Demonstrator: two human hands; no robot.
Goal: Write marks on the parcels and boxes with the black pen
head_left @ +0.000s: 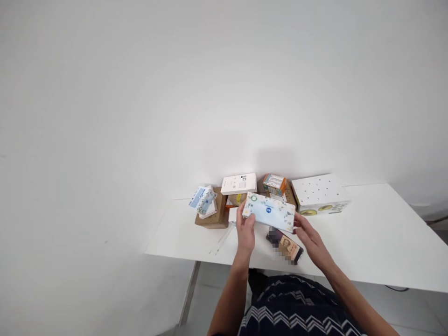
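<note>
Both hands hold a flat pale-blue tissue pack (pixel 269 212) with a leaf pattern above the white table (pixel 367 242). My left hand (pixel 245 229) grips its left end, fingers wrapped on the edge. My right hand (pixel 308 233) holds its right end with fingers curled under it. Right below the pack a dark packet (pixel 285 246) with a picture on it lies on the table, close to my right hand.
Behind the pack stand a brown carton (pixel 215 215) with a small blue-white pack (pixel 203 199) on it, a white flat box (pixel 239 183), an orange-teal box (pixel 275 184) and a white dotted box (pixel 319 193). A white wall rises behind.
</note>
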